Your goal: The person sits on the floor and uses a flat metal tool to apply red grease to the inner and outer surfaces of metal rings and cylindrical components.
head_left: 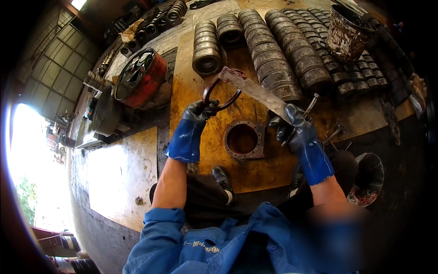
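Observation:
My left hand (200,111), in a blue and black rubber glove, is closed around the near left side of a dark metal ring (206,94). The ring is raised and tilted above the yellow work surface. My gloved right hand (294,125) grips a flat wooden stick (260,93). Reddish grease coats the stick's far end, which meets the ring's far edge. A thin metal rod (312,104) shows by the right hand; whether that hand also holds it, I cannot tell. Below, between both hands, a flanged metal housing (258,148) with a round bore lies on the surface.
Rows of metal cylinders (269,57) lie beyond my hands. A grease-smeared bucket (346,36) stands far right, another bucket (370,166) near right. A red drum (146,84) sits at left. Metal tools (335,132) lie beside my right knee. My shoes (222,178) flank the housing.

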Motion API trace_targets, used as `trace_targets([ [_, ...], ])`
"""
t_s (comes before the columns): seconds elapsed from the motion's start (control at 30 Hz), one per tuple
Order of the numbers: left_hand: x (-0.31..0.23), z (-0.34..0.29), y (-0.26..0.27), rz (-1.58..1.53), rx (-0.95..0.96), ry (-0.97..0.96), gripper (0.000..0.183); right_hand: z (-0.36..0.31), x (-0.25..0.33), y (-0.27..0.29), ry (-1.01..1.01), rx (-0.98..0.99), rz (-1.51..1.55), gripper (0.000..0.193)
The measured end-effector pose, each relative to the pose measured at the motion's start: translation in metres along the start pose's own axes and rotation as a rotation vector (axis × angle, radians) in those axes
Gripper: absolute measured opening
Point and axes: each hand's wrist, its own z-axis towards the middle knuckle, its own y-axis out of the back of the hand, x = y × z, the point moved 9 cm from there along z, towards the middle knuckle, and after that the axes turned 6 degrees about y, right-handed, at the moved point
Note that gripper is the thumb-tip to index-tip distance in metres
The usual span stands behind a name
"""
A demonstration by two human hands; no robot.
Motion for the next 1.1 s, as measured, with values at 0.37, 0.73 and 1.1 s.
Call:
trace_targets([
  [0.37,0.019,0.014,0.004,-0.083,-0.013,0.071,0.026,0.007,-0.049,0.011,-0.413,-0.234,0.488,0.036],
  [0.73,0.021,0.012,-0.008,-0.023,-0.12,0.077,0.024,0.011,-0.035,0.004,-0.236,0.06,0.506,0.031],
  [1.1,-0.01,0.012,-0.006,-0.447,-0.219,-0.057,0.036,-0.008,-0.066,-0.014,-0.482,-0.068,0.555,0.014],
])
